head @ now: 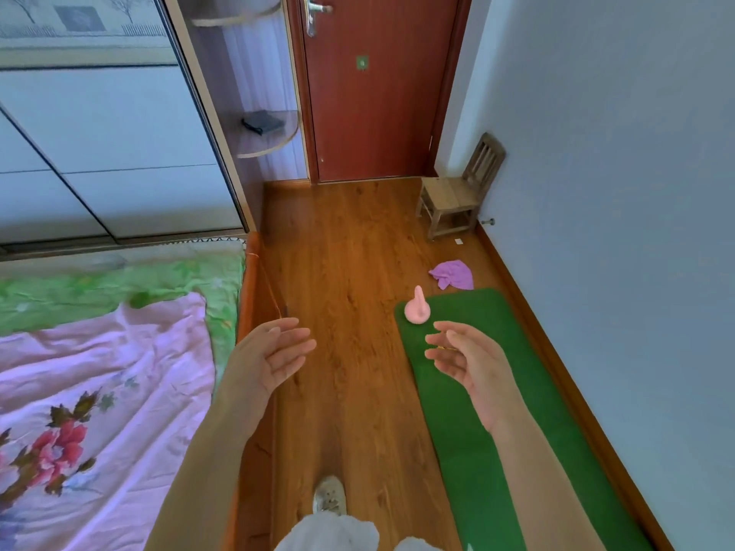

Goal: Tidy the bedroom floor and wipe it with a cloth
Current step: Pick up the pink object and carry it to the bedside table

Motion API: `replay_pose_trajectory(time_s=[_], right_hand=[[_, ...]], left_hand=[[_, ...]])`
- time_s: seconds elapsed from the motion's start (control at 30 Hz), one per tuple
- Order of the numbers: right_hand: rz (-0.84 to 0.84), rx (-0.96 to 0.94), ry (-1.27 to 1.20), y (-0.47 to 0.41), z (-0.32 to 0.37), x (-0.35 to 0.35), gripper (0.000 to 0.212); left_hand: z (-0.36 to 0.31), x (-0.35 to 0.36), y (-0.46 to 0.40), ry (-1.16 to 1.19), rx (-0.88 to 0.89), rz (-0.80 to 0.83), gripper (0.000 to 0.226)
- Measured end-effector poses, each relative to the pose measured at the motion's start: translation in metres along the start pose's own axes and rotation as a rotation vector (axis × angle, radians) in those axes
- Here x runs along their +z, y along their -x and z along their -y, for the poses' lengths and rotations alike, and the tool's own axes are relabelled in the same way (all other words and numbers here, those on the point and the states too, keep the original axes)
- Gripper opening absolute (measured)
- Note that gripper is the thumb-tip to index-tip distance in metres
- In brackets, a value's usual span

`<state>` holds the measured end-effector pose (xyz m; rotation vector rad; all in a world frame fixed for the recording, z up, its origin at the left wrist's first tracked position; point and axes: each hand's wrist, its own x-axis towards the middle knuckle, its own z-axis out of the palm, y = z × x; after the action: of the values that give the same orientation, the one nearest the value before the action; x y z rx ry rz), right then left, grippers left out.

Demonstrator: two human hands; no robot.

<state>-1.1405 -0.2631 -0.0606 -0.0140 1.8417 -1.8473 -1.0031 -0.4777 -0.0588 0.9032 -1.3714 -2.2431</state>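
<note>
No brand, label or writing can be read anywhere; a small white scrap [458,241] on the floor [350,248] by the chair [453,196] is too small to make out, and so is the green tag [362,62] on the door [378,93].

Both forearms reach forward over the floor, palms turned inward toward each other. The left hand [274,357] is held above the floor beside the bed edge [251,280], fingers loosely extended and slightly spread, grasping nothing. The right hand [469,365] hangs above the green mat [497,411], fingers relaxed and a little curled, also empty.

The cloth [453,274], purple and crumpled, lies on the floor just past the far end of the mat, near the right wall [616,192] and well ahead of both hands. A pink toy [417,308] stands upright on the far left corner of the mat, just beyond the right fingertips. The chair sits against the wall by the door. A pink quilt [99,371] with a flower print covers the bed at left. One shoe [329,495] shows on the floor below the hands.
</note>
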Motion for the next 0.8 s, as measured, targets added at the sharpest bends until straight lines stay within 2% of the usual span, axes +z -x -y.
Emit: replay_pose_trajectory(time_s=[0.17,0.37,0.73,0.8], right_hand=[[-0.072,-0.005,-0.054,-0.051,0.017,0.043,0.022],[-0.150,0.042,-0.061,-0.093,0.026,0.070,0.022],[-0.153,0.072,-0.072,-0.233,0.053,0.086,0.022],[-0.137,0.059,-0.069,-0.269,0.064,0.087,0.023]], left_hand=[[-0.038,-0.011,-0.076,-0.030,0.010,0.069,0.026],[-0.042,-0.019,-0.140,-0.116,-0.026,0.093,0.026],[-0.051,-0.001,-0.273,-0.166,-0.042,0.085,0.030],[-0.056,0.011,-0.307,-0.168,-0.018,0.104,0.024]])
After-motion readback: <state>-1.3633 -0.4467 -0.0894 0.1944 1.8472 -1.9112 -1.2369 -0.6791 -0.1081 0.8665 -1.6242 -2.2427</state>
